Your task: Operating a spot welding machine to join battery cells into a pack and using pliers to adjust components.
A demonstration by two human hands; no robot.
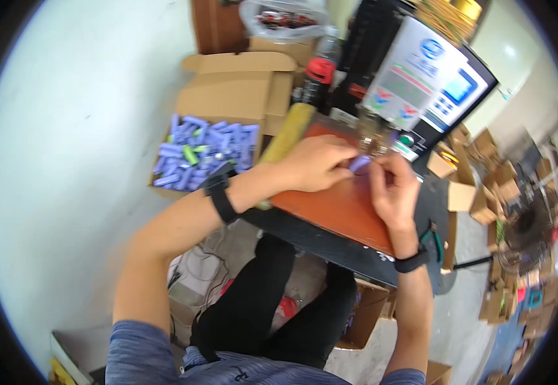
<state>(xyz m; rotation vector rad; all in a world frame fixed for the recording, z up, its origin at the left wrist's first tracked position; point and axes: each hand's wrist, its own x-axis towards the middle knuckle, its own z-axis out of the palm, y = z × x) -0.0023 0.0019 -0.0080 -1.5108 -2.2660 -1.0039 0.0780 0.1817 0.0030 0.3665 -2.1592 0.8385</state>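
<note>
- Fingers of my left hand point(312, 164) look nearly closed, pinching the purple piece point(360, 163); blur hides whether my right hand point(397, 191), curled beside it, grips too.
- It's by the metal head point(373, 136), toward the orange mat's point(333, 208) far side.
- I'd hold it steady, fingertips clear.
</note>
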